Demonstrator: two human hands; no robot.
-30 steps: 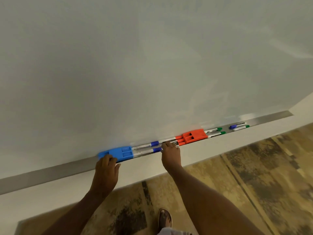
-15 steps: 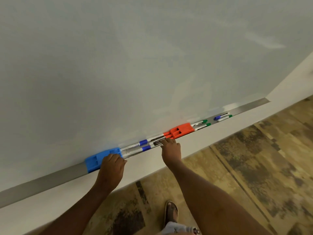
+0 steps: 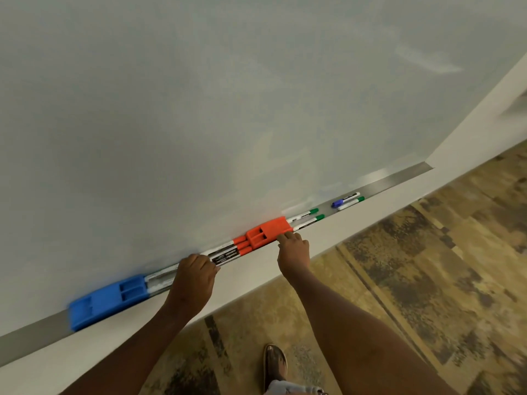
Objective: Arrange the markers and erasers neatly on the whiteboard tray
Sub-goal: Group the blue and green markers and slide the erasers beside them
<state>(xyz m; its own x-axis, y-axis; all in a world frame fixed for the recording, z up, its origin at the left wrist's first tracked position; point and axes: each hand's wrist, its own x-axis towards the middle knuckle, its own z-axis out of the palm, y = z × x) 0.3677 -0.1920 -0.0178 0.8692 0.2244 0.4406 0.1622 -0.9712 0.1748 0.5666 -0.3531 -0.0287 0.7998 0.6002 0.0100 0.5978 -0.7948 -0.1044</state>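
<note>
A blue eraser [image 3: 108,300] lies on the metal whiteboard tray [image 3: 399,179] at the left. To its right, white markers run under my left hand [image 3: 194,280], whose fingers curl over them. Red-capped markers [image 3: 228,253] lead on to an orange eraser [image 3: 269,232]. My right hand [image 3: 293,252] has its bunched fingertips on that eraser's front right corner. Two green-capped markers [image 3: 306,219] lie just past it. A blue-capped and a green-capped marker [image 3: 346,202] sit further right as a separate pair.
The whiteboard [image 3: 256,95] fills the upper view, with a white wall ledge [image 3: 85,354] below the tray. Patterned brown flooring [image 3: 427,280] and my sandalled foot [image 3: 275,363] show underneath. The tray ends at the right near a wall corner [image 3: 430,163].
My left hand left the blue eraser and moved right onto the markers. My right hand moved right from the markers to the orange eraser. The view shifted.
</note>
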